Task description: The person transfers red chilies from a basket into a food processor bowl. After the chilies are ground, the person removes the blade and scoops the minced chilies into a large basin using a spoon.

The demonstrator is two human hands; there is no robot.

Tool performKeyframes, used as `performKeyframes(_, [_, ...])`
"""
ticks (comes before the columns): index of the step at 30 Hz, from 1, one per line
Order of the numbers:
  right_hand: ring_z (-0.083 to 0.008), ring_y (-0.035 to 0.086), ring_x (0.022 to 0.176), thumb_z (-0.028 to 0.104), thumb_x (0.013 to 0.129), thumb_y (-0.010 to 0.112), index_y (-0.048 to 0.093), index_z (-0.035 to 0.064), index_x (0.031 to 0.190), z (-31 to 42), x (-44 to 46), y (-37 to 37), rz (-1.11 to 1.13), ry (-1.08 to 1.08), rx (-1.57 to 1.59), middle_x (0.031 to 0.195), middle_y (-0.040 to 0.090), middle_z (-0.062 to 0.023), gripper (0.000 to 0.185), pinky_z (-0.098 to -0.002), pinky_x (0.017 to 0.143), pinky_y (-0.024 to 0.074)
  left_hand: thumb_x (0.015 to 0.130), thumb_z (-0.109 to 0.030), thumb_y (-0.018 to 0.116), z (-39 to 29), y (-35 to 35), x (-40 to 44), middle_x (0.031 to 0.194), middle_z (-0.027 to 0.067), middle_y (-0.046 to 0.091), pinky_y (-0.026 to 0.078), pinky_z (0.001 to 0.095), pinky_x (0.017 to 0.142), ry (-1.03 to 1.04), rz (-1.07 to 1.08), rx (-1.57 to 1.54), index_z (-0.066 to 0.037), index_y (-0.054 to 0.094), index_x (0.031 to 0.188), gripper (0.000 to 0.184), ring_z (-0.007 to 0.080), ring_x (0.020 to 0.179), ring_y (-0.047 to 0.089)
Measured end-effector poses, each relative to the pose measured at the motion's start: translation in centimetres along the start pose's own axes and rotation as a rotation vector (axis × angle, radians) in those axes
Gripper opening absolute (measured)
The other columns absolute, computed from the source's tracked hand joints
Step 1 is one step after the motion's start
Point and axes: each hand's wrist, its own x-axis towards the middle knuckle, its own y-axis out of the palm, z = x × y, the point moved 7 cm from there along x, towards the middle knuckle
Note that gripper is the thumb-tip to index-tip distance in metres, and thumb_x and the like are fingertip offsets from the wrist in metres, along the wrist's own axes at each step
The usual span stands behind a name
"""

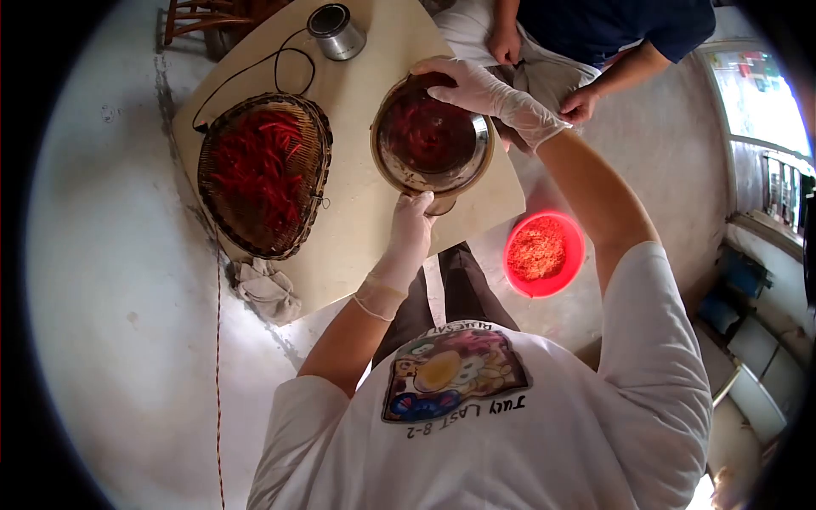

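One round container (429, 140), my gloved left fingers (421, 202) closed about its handle (443, 206), right fingers (435, 66) spread over its far edge.

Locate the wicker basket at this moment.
Head view: the wicker basket is on the left side of the table, left of the round container and just above the greyish cloth in the picture.

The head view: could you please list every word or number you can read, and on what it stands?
"JULY LAST 8-2": upside down in the view, on the white shirt.
Hem-side lettering: too foreshortened to read surely.
I can read no other text.
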Motion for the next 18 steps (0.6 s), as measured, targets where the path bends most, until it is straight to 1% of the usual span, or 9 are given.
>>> performKeyframes(3, [-0.0277, 0.052, 0.105, 0.014, 0.076, 0.057, 0.054, 0.0088, 0.111, -0.1, 1.2, 0.3, 0.02, -0.053, -0.042, 0.111, 0.056, -0.0121, 0.035, -0.0338, 0.093, 0.0392, 0.085, -0.005, 0.043, 1.2, -0.1, 0.8, 0.113, 0.0125, 0.053, 0.038, 0.038, 0.097, -0.047, -0.099, -0.033, 0.003, 0.045, 0.111, 0.027, 0.0213, 0.105, 0.052])
performKeyframes(4, [-0.0276, 0.051, 0.106, 0.013, 0.076, 0.057, 0.055, 0.0089, 0.11, -0.2, 1.4, 0.4, 0.018, -0.073, -0.044, 0.111, 0.056, -0.0121, 0.035, -0.0338, 0.093, 0.039, 0.085, -0.005, 0.044, 1.3, 0.0, 0.9, 0.109, 0.0124, 0.053, 0.038, 0.0383, 0.098, -0.054, -0.126, -0.038, 0.003, 0.047, 0.105, 0.022, 0.0207, 0.102, 0.053])
performKeyframes(7, [-0.0203, 0.051, 0.105, 0.01, 0.079, 0.054, 0.05, 0.0061, 0.114, -0.5, 1.9, 0.4, 0.089, -0.041, -0.045, 0.112, 0.055, -0.0095, 0.036, -0.0294, 0.094, 0.0374, 0.084, -0.005, 0.045, 1.3, 0.2, 1.3, 0.106, 0.0113, 0.054, 0.037, 0.0381, 0.098, -0.05, -0.154, -0.067, 0.002, 0.048, 0.101, 0.018, 0.0201, 0.099, 0.054])
performKeyframes(10, [-0.0196, 0.05, 0.106, 0.01, 0.08, 0.054, 0.051, 0.0068, 0.114, -0.7, 2.5, 0.2, 0.104, -0.027, -0.034, 0.113, 0.055, -0.008, 0.035, -0.029, 0.094, 0.0369, 0.083, -0.004, 0.046, 0.9, 0.6, 1.5, 0.105, 0.0109, 0.054, 0.036, 0.0378, 0.099, -0.053, -0.189, -0.055, 0.001, 0.048, 0.098, 0.016, 0.0196, 0.097, 0.054])
performKeyframes(13, [-0.019, 0.049, 0.107, 0.01, 0.08, 0.054, 0.051, 0.0069, 0.113, -1.5, 3.2, 0.4, 0.109, -0.034, -0.027, 0.114, 0.054, -0.0071, 0.034, -0.0285, 0.095, 0.0367, 0.082, -0.003, 0.046, 0.9, 0.5, 2.5, 0.104, 0.0107, 0.055, 0.036, 0.0378, 0.098, -0.084, -0.169, -0.045, 0.001, 0.048, 0.099, 0.018, 0.0195, 0.097, 0.054])
performKeyframes(16, [-0.0235, 0.052, 0.106, 0.01, 0.075, 0.057, 0.055, 0.0066, 0.109, -2.1, 3.7, 0.1, 0.067, -0.037, 0.036, 0.11, 0.057, -0.0117, 0.035, -0.0326, 0.093, 0.039, 0.082, -0.003, 0.047, 0.8, 0.8, 3.1, 0.102, 0.0102, 0.056, 0.037, 0.0379, 0.098, -0.091, -0.143, -0.06, 0.002, 0.048, 0.1, 0.019, 0.0196, 0.097, 0.054])
performKeyframes(18, [-0.0245, 0.052, 0.106, 0.01, 0.075, 0.057, 0.055, 0.0069, 0.109, -2.6, 3.7, 0.2, 0.082, -0.018, 0.067, 0.11, 0.056, -0.0122, 0.035, -0.033, 0.093, 0.0389, 0.082, -0.003, 0.047, 1.0, 1.0, 3.5, 0.102, 0.0103, 0.056, 0.037, 0.0378, 0.097, -0.099, -0.145, -0.082, 0.002, 0.048, 0.101, 0.02, 0.0195, 0.096, 0.054])
